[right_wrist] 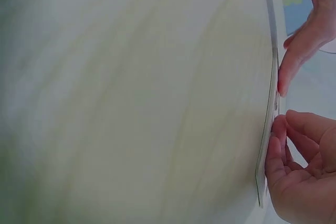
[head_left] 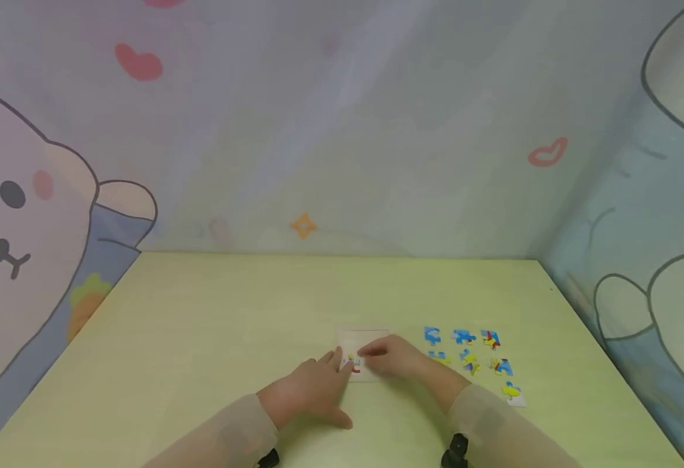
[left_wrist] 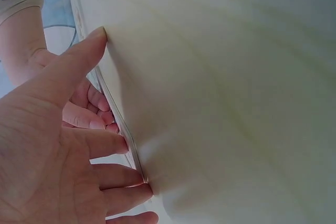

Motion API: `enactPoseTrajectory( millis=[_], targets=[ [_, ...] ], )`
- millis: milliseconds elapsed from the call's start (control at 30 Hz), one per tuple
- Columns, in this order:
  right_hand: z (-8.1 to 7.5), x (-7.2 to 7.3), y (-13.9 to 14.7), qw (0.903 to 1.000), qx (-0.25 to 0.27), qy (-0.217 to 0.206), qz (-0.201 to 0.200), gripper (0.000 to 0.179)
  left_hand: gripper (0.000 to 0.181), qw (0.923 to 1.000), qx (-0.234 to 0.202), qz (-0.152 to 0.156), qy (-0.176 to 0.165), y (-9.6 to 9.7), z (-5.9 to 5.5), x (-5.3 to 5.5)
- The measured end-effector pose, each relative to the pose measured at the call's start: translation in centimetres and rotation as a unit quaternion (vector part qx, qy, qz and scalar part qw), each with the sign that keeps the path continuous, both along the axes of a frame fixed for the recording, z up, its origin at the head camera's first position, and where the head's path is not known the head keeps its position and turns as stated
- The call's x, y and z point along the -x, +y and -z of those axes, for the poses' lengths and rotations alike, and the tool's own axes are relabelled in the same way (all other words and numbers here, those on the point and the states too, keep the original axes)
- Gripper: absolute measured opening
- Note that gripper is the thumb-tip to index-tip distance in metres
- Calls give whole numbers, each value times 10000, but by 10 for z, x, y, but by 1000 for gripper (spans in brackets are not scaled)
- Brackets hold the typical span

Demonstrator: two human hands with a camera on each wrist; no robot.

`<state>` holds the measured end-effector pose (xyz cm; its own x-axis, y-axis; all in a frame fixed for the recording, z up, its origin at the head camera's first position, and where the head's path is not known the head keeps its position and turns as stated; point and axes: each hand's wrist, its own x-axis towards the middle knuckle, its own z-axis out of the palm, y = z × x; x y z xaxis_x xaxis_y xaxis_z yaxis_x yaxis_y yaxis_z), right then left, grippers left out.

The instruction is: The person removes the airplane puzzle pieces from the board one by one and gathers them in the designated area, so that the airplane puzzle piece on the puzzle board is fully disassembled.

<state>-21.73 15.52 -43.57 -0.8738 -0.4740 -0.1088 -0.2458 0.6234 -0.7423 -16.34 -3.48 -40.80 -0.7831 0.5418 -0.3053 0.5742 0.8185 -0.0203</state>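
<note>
A thin white puzzle tray [head_left: 358,341] lies flat on the table in the head view, its edge seen side-on in the wrist views. My left hand [head_left: 313,387] is spread at its left side, fingertips over the edge, thumb stretched toward me on the tabletop. From the right, my right hand [head_left: 397,356] reaches over the tray with thumb and fingers brought together. At those fingertips is a small puzzle piece [head_left: 355,366] with red and yellow print, in the tray's lower left part. The right wrist view shows the right hand's fingers [right_wrist: 302,142] curled close above the tray.
Several loose puzzle pieces lie in loose rows right of the tray, among them a blue piece [head_left: 432,335], a red and blue piece [head_left: 491,338] and a yellow piece [head_left: 512,389]. A patterned cloth wall [head_left: 342,130] stands behind the table [head_left: 231,299].
</note>
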Motion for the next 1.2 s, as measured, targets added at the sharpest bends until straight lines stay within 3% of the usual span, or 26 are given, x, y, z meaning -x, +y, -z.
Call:
enactPoseTrajectory(
  millis=[367,833,1100,1200],
  targets=[
    [-1,-2,2,9991,120,48,-396,22,98,9999,-76,54,68,-2,2,-3],
    [1,0,4,9990,128,11,-419,21,99,9996,-51,206,162,-3,5,-1],
    [-3,-3,1,9989,123,108,-443,22,102,9990,-260,17,-365,-16,4,5],
    [-2,-4,1,9990,101,133,-425,21,99,9991,-183,6,-390,-22,2,5]
  ],
)
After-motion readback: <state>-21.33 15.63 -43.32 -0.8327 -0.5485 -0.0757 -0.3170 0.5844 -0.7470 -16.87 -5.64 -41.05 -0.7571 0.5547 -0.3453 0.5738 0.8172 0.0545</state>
